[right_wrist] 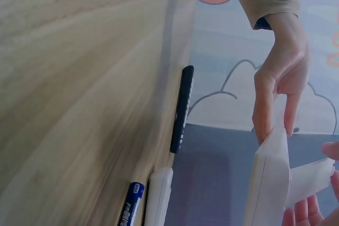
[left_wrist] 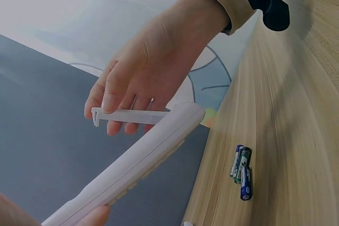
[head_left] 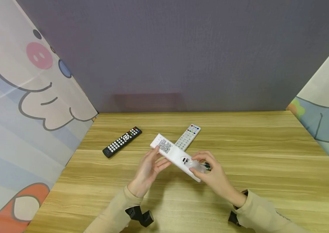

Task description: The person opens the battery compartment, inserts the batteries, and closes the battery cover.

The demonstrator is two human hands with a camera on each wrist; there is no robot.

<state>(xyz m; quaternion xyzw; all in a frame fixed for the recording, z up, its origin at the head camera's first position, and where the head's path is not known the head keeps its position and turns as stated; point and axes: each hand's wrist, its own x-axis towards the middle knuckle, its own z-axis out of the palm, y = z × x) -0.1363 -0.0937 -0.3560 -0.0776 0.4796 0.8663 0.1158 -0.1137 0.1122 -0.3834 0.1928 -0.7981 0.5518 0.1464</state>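
Observation:
A white remote control (head_left: 176, 155) is held up over the table by my left hand (head_left: 148, 170), which grips its far-left end. The back of the remote faces up, with a printed label and an uncovered battery compartment (head_left: 185, 160). My right hand (head_left: 214, 174) pinches a thin white battery cover (left_wrist: 132, 115) between thumb and fingers at the near end of the remote. The cover stands at an angle to the remote's back in both wrist views. Several batteries (left_wrist: 242, 173), blue and green, lie on the table under my right hand, mostly hidden in the head view.
A second white remote (head_left: 187, 137) lies buttons up behind the held one, partly covered by it in the head view. To the left lies a black remote (head_left: 122, 141). A grey panel (head_left: 181, 58) borders the wooden table (head_left: 269, 155) at the back.

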